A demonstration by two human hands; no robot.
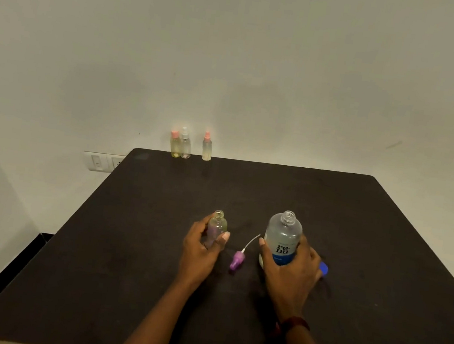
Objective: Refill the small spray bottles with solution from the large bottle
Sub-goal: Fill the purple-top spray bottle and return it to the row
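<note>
On the dark tabletop (354, 244), the right hand (290, 274) wraps the uncapped large bottle (282, 240), standing upright right of centre. The left hand (202, 250) is closed around an open small spray bottle (218, 225), upright just left of it. Pouring from that wide mouth into so narrow a neck could easily overshoot and spill. The purple sprayer head (237, 260) lies between them and might get wetted. Three capped bottles (186, 145) stand far back. The blue cap (323, 268) is half hidden; fill levels are unclear.

four small bottles (216, 227), one large bottle (283, 237)
</note>
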